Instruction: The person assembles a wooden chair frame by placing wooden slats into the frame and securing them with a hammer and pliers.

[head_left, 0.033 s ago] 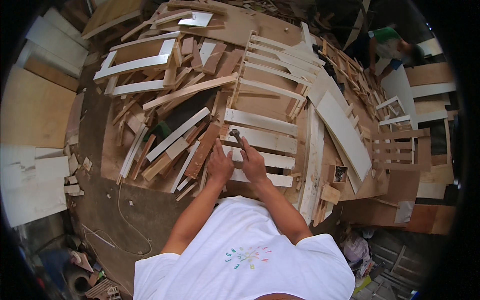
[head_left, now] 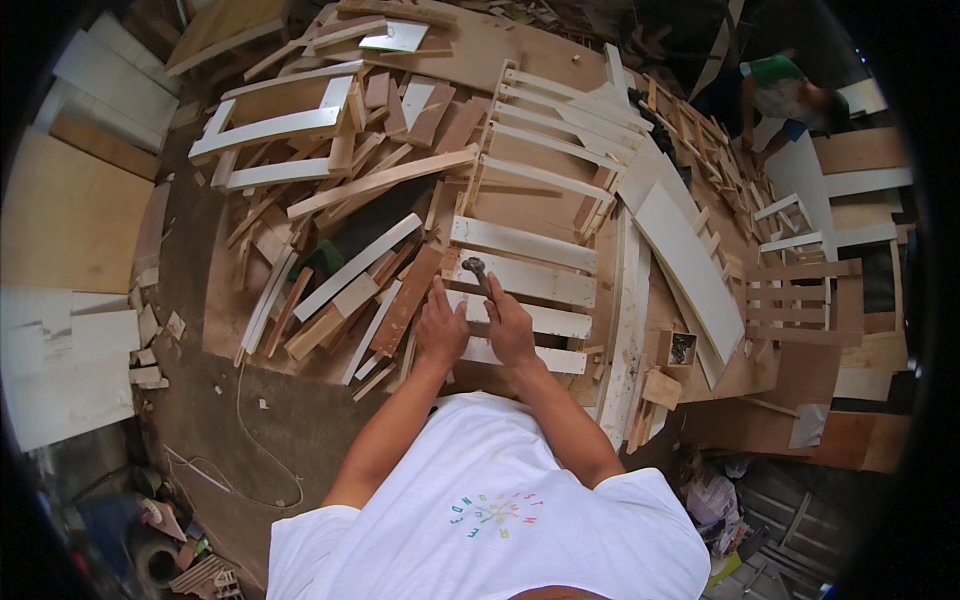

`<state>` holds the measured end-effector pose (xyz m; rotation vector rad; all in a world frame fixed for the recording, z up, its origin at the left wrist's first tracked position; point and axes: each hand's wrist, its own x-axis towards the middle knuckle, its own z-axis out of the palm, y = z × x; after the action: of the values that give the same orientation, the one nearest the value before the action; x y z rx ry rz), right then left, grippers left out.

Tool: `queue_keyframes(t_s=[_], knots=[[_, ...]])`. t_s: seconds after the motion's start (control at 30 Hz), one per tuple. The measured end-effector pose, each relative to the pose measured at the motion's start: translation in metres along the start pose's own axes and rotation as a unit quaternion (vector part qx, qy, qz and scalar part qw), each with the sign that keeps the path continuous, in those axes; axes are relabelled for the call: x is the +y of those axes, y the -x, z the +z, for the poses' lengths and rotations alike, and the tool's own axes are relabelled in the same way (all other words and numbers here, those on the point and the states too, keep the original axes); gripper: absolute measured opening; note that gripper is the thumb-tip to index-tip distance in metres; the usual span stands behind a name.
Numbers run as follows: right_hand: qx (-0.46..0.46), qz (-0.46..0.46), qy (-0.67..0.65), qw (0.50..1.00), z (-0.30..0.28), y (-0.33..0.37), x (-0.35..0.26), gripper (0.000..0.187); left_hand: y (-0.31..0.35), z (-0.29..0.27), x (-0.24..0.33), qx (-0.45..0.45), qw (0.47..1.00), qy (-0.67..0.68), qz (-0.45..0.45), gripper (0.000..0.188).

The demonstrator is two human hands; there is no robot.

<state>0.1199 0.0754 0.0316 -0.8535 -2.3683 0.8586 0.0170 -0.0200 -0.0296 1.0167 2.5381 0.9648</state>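
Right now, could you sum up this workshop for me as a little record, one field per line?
Right hand: right hand grips a hammer by its handle
Left hand: left hand by the left ends of white slats; too small to tell if it holds anything
Ahead: another slatted frame
Left side: loose wood pieces, piled
Right side: small open box with dark bits inside
Company: another person, upper right
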Motion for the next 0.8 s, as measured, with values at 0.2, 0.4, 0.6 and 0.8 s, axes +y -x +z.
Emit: queue_keyframes(t_s=[0.2,0.4,0.6,0.8], knots=[[-0.039,-0.009,0.020,0.999,0.006,0.003,0.004,0.054,-0.003,-0.003,0.003,-0.032,0.999,-0.004,-0.019,0.076],[-0.024,-0.011,0.002,1.000,0.009,0.006,0.005,0.058,-0.002,-0.003,0.004,-0.027,1.000,0.003,-0.003,0.075],[-0.012,-0.002,-0.032,0.999,0.000,0.005,-0.001,0.059,-0.003,-0.005,0.004,-0.036,0.999,-0.006,-0.013,0.073],[-0.012,0.008,-0.036,0.999,0.006,0.002,0.005,0.056,-0.004,-0.002,0.002,-0.036,0.999,0.002,-0.014,0.073]])
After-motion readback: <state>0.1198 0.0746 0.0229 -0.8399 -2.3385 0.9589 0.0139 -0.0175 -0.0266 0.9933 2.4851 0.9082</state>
